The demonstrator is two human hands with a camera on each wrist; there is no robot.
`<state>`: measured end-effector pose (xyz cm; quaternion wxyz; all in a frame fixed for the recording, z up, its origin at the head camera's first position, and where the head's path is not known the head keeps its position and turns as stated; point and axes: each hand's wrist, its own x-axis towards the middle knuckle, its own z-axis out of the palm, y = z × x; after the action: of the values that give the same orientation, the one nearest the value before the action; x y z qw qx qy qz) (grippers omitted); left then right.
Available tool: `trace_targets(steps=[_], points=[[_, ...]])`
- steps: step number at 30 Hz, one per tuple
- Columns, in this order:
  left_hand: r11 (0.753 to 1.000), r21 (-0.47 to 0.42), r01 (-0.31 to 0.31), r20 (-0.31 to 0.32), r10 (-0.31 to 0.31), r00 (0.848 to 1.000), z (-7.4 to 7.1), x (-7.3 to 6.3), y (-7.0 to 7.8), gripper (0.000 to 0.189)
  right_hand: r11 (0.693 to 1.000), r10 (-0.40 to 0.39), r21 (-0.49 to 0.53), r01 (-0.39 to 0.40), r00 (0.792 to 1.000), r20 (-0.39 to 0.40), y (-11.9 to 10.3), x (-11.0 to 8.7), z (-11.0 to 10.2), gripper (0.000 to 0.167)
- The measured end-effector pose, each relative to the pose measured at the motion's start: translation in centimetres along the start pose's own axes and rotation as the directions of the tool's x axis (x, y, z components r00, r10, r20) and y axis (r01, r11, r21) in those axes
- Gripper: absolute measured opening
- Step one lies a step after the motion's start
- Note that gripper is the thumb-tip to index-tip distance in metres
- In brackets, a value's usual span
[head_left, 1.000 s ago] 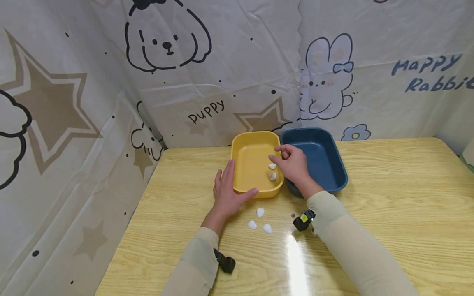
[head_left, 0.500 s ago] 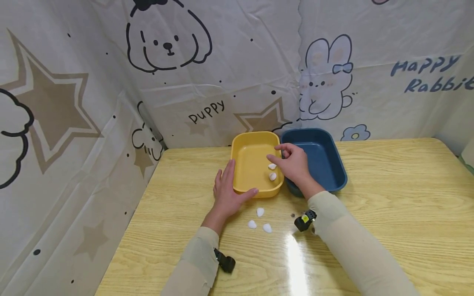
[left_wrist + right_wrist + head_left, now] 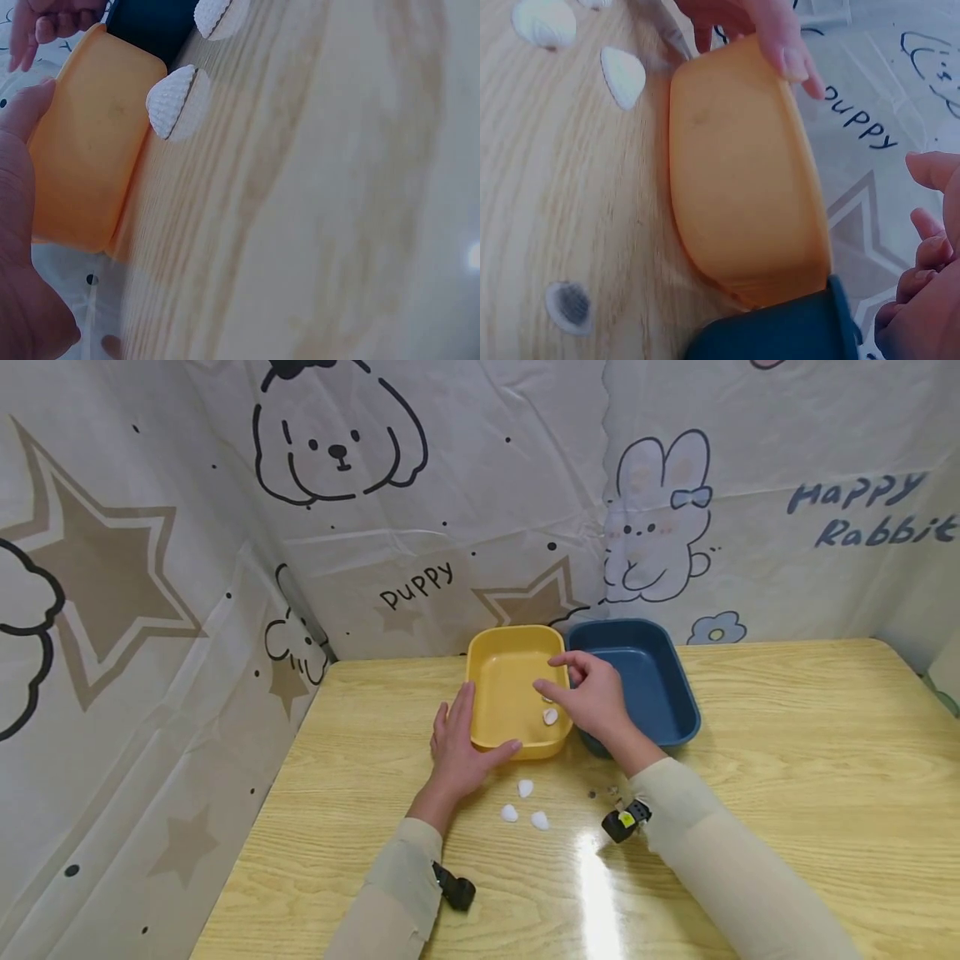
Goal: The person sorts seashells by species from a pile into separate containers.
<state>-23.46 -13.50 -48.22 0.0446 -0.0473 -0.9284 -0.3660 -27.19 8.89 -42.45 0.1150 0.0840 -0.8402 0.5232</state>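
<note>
My left hand [image 3: 457, 753] rests against the yellow bin [image 3: 498, 693], its fingers straight along the left wall and the thumb over the front rim. Over the bin's right side hovers my right hand [image 3: 592, 697], thumb and index finger apart, the other fingers bent, nothing showing between them. Inside the bin lies a whitish shell [image 3: 550, 717]; a second one is mostly hidden behind the right thumb. Three white seashells lie on the table in front of the bin, one of them the ribbed shell [image 3: 171, 101] in the left wrist view.
A dark blue bin [image 3: 648, 693] stands against the yellow bin's right side. On the table [image 3: 360, 760], a small grey shell [image 3: 568, 307] and other small bits lie near the right wrist camera [image 3: 622, 822]. A printed curtain [image 3: 420, 510] hangs behind the table.
My right hand has shifted slightly left over the yellow bin, and its thumb now covers most of the farther shell. The left hand holds its place on the bin.
</note>
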Motion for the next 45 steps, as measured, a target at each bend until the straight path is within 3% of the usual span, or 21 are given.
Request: trace_targets(steps=[25,38,45], points=[[1.0,-0.007,-0.028,-0.012,0.028,1.0,-0.1,0.0,0.1,0.116,0.993,-0.114,0.036,0.111,0.988,0.107,-1.8,-5.7,-1.7,0.025],[1.0,-0.011,-0.022,-0.004,0.021,1.0,0.0,0.0,0.0,0.117,0.981,-0.183,0.103,0.165,0.964,0.192,-0.7,-7.8,-2.1,0.027],[1.0,-0.007,-0.024,-0.008,0.024,1.0,0.0,0.0,0.2,0.117,0.983,-0.179,0.103,0.154,0.93,0.321,0.4,-8.6,-1.7,0.029]])
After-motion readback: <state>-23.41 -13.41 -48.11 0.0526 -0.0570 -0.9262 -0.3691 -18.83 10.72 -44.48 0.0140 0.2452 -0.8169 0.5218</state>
